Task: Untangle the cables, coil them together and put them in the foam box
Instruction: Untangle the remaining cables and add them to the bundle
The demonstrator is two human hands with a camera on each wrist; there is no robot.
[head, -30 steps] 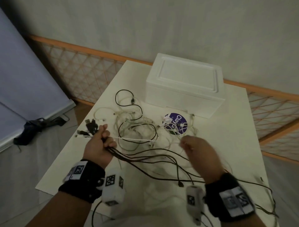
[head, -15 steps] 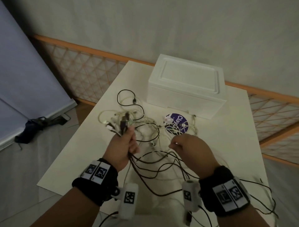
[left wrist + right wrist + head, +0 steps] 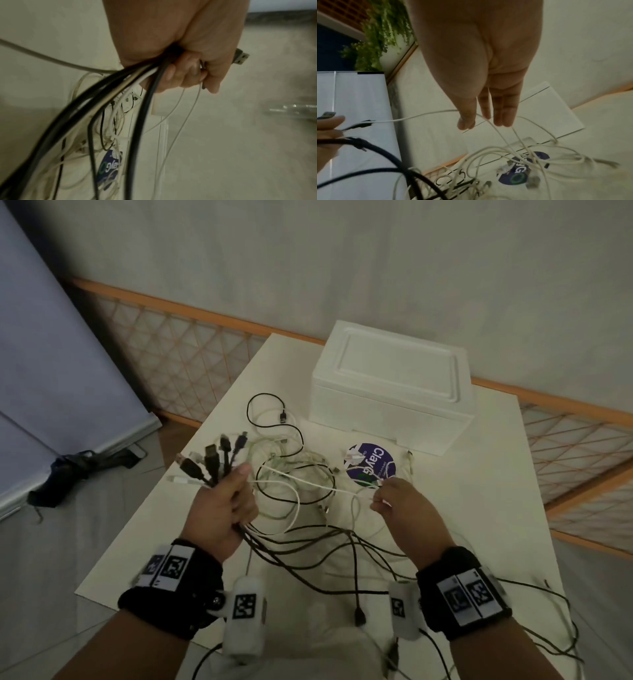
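Observation:
My left hand (image 3: 224,508) grips a bundle of black and white cables (image 3: 219,463) just below their plugs, which fan out above the fist; the cords trail down toward the table's near edge. The same fist (image 3: 185,67) shows in the left wrist view, closed round the cords. My right hand (image 3: 394,501) pinches a thin white cable (image 3: 308,482) stretched taut from the left fist. Thumb and fingers (image 3: 467,121) meet on that white cable in the right wrist view. More tangled cables (image 3: 287,460) lie on the table between the hands and the closed white foam box (image 3: 394,385).
A round purple sticker (image 3: 371,465) lies on the white table (image 3: 479,508) in front of the box. Loose black cords (image 3: 534,611) hang over the near right edge. An orange lattice railing (image 3: 171,354) stands behind; a dark object (image 3: 78,470) lies on the floor left.
My left hand turned so the plugs now point up and fan out. My right hand took hold of a white cable and drew it rightward, pulling it taut.

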